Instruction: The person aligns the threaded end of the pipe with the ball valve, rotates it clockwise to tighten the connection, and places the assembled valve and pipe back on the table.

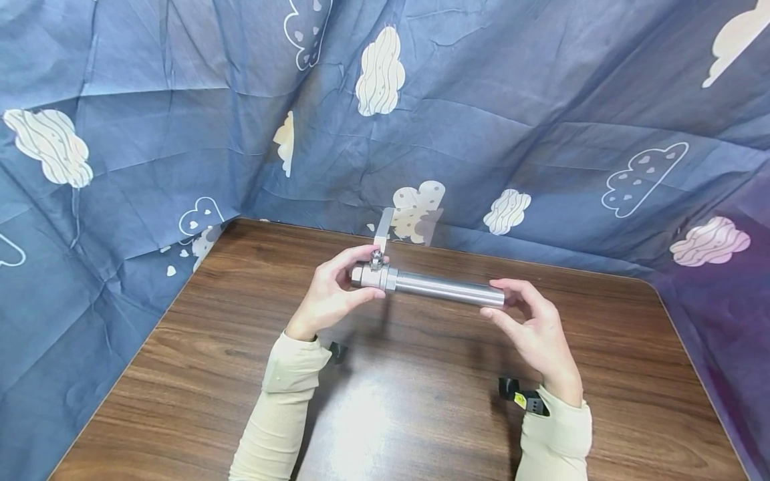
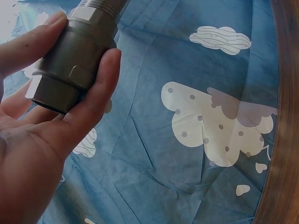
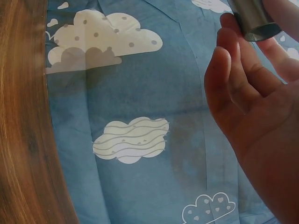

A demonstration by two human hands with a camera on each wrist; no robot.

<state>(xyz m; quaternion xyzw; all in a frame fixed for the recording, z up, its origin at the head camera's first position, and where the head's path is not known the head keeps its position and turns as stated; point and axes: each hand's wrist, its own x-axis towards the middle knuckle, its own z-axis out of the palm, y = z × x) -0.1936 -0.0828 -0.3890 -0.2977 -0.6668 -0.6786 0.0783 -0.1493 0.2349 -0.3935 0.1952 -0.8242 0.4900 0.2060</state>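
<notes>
A metal ball valve [image 1: 374, 276] with a flat lever handle [image 1: 383, 227] is joined to a smooth steel pipe [image 1: 448, 288], and both hang above the table. My left hand [image 1: 329, 288] grips the valve body, thumb on the near side and fingers on the far side. In the left wrist view the valve's hexagonal end [image 2: 53, 93] faces the palm, and threads show where the pipe enters. My right hand [image 1: 535, 327] pinches the pipe's far right end between thumb and fingers. The open round end of the pipe [image 3: 254, 21] shows in the right wrist view.
Below the hands lies a brown wood-grain table [image 1: 421, 401] with a bright glare patch. A blue curtain [image 1: 481, 133] with white cloud prints rises along its back and sides. A black wrist camera [image 1: 529, 401] sits by the right cuff.
</notes>
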